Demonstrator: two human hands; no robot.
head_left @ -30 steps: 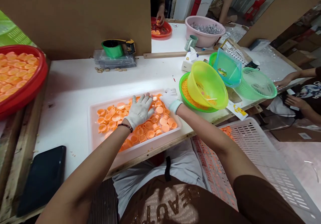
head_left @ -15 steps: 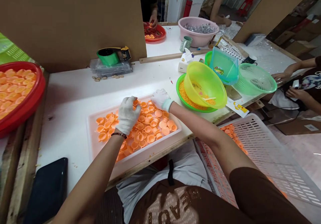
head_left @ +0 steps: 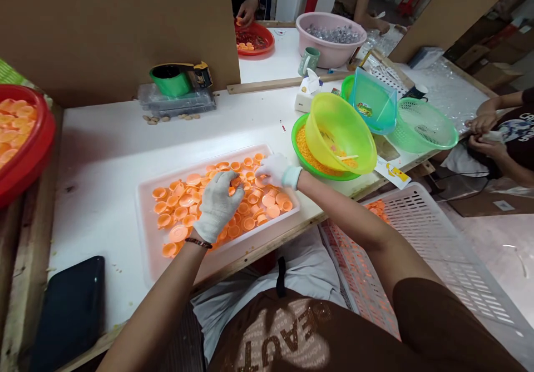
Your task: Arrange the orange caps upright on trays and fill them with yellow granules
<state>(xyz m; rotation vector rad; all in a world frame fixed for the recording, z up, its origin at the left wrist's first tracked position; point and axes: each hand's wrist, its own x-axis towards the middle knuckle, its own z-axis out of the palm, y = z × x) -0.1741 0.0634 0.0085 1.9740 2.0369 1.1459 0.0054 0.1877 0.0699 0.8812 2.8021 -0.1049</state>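
Note:
A shallow translucent white tray point(head_left: 144, 238) holds many small orange plastic cups point(head_left: 192, 179), some upright and some turned over. My left hand point(head_left: 219, 202), in a whitish knit glove, is over the middle of the tray, its thumb and fingers closed on an orange cup point(head_left: 236, 182). Just to the right, my right hand point(head_left: 273, 170), also gloved, reaches in over the tray's far right part. Its fingers are bent together at an orange cup point(head_left: 259, 182), mostly hidden by the fingertips.
A yellow basin point(head_left: 340, 133) leans in a green basin of small yellow pieces point(head_left: 306, 149). At the left stand a red basin of orange cups point(head_left: 41, 138) and a dark tablet-like case point(head_left: 70, 305). A white crate point(head_left: 450, 249) stands low right. Co-workers' hands point(head_left: 488, 124) work nearby.
Both hands have moved slightly down and right within the tray, and the cups at its left have shifted about. The camera view has tilted a little.

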